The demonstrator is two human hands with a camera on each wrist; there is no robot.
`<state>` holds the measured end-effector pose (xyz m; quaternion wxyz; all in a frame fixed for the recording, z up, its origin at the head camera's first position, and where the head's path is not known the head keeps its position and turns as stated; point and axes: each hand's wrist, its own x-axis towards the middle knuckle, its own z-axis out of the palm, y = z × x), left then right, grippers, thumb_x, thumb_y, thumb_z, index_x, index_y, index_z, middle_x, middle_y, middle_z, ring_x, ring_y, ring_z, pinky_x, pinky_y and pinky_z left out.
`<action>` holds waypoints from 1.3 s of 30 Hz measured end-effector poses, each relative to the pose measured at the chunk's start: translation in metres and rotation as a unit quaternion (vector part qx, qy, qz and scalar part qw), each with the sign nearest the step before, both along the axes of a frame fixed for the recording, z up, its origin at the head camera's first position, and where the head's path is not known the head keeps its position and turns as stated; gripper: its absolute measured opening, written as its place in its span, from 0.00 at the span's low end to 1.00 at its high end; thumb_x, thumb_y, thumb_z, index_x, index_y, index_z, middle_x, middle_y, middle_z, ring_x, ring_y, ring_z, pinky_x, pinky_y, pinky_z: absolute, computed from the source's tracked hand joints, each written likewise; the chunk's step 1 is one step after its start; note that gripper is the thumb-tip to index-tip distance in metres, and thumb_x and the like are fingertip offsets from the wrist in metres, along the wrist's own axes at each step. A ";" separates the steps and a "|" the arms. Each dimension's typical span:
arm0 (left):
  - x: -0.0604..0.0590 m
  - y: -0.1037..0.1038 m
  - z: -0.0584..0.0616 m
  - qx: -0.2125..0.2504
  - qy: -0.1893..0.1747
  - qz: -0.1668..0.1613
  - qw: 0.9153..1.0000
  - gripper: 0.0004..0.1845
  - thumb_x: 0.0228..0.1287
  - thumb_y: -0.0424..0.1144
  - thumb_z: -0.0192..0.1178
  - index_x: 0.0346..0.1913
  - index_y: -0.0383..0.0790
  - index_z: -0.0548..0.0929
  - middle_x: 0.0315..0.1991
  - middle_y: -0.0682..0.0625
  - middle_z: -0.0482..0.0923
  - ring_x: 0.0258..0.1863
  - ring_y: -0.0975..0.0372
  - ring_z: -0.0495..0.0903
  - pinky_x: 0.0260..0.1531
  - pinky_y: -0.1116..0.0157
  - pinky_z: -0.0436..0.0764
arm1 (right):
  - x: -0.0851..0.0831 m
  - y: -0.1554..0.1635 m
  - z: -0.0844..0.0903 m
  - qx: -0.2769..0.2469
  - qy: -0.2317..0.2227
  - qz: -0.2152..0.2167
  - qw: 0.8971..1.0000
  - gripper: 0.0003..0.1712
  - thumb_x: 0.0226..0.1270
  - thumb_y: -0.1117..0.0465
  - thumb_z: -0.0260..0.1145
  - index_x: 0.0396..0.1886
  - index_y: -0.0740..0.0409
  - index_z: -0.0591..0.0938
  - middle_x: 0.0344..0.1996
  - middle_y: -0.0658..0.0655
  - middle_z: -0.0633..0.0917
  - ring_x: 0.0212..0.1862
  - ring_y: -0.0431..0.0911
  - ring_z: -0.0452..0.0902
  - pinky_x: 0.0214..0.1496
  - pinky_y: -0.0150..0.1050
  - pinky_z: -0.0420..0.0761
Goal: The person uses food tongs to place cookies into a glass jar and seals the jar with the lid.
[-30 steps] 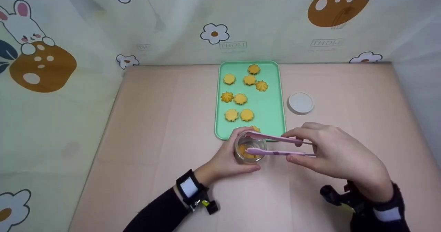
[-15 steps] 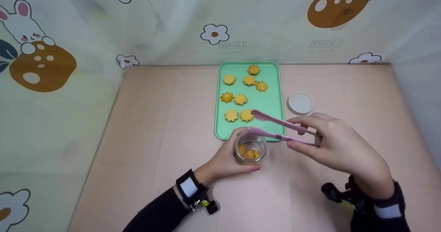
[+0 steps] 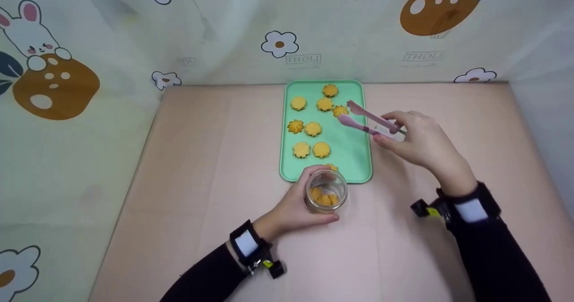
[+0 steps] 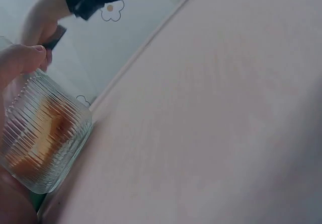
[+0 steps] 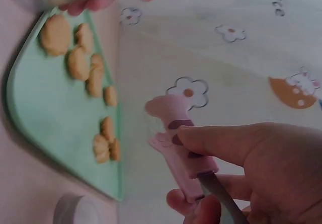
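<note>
My left hand [image 3: 293,205] holds a clear glass jar [image 3: 326,190] just in front of the tray, its mouth facing up. Several cookies [image 3: 323,198] lie in the bottom of the jar; the left wrist view shows them through its ribbed wall [image 4: 45,133]. My right hand [image 3: 423,143] grips pink tongs [image 3: 365,120] between thumb and fingers. The tongs' tips are spread and have nothing between them. They hang over the right side of the green tray [image 3: 347,158], beside a star-shaped cookie [image 3: 340,111]. In the right wrist view the tongs [image 5: 181,138] appear above the table.
Several other cookies [image 3: 313,128] are spread over the tray, one partly hidden behind the jar. A round white lid [image 3: 391,135] lies right of the tray, below the right hand's reach. A patterned cloth [image 3: 215,33] hangs behind the table [image 3: 202,158].
My right hand has moved the tongs away from the jar's mouth, forward over the tray to the star-shaped cookie. The left hand and jar have stayed in place.
</note>
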<state>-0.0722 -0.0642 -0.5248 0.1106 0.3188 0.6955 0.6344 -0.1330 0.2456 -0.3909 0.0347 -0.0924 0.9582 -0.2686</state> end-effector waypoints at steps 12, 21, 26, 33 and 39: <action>0.000 0.001 -0.001 0.007 0.000 -0.001 1.000 0.54 0.55 0.40 0.87 0.80 0.48 0.63 0.70 0.55 0.77 0.73 0.57 0.75 0.78 0.53 0.71 | -0.043 -0.008 -0.035 0.037 0.000 -0.017 0.999 0.32 0.73 0.47 0.75 0.68 0.62 0.83 0.42 0.64 0.84 0.44 0.58 0.78 0.42 0.54 0.76; 0.001 0.000 0.001 0.005 -0.002 -0.003 1.000 0.54 0.56 0.40 0.86 0.80 0.49 0.62 0.71 0.54 0.76 0.73 0.56 0.75 0.78 0.52 0.71 | -0.052 -0.016 -0.038 0.065 -0.010 -0.018 0.998 0.33 0.76 0.47 0.70 0.69 0.65 0.80 0.45 0.68 0.83 0.47 0.63 0.79 0.48 0.61 0.79; 0.000 0.000 0.002 0.004 -0.003 -0.002 1.000 0.54 0.56 0.41 0.86 0.80 0.50 0.62 0.71 0.54 0.76 0.73 0.57 0.75 0.78 0.53 0.71 | -0.056 -0.018 -0.037 0.096 -0.011 0.002 0.995 0.31 0.74 0.50 0.69 0.69 0.64 0.78 0.47 0.70 0.83 0.44 0.64 0.80 0.45 0.62 0.82; 0.000 0.000 0.002 0.001 0.000 -0.001 1.000 0.54 0.55 0.41 0.87 0.80 0.51 0.62 0.71 0.54 0.76 0.73 0.57 0.75 0.79 0.53 0.71 | -0.061 -0.018 -0.036 0.137 0.016 0.020 0.990 0.29 0.73 0.50 0.65 0.66 0.64 0.79 0.47 0.69 0.82 0.39 0.62 0.80 0.40 0.61 0.84; 0.000 0.000 0.001 0.001 0.006 0.000 1.000 0.54 0.55 0.41 0.87 0.79 0.51 0.62 0.70 0.54 0.77 0.73 0.57 0.75 0.78 0.53 0.71 | -0.067 -0.017 -0.033 0.161 0.024 0.033 0.986 0.28 0.75 0.49 0.63 0.65 0.62 0.78 0.47 0.68 0.81 0.40 0.63 0.79 0.43 0.62 0.83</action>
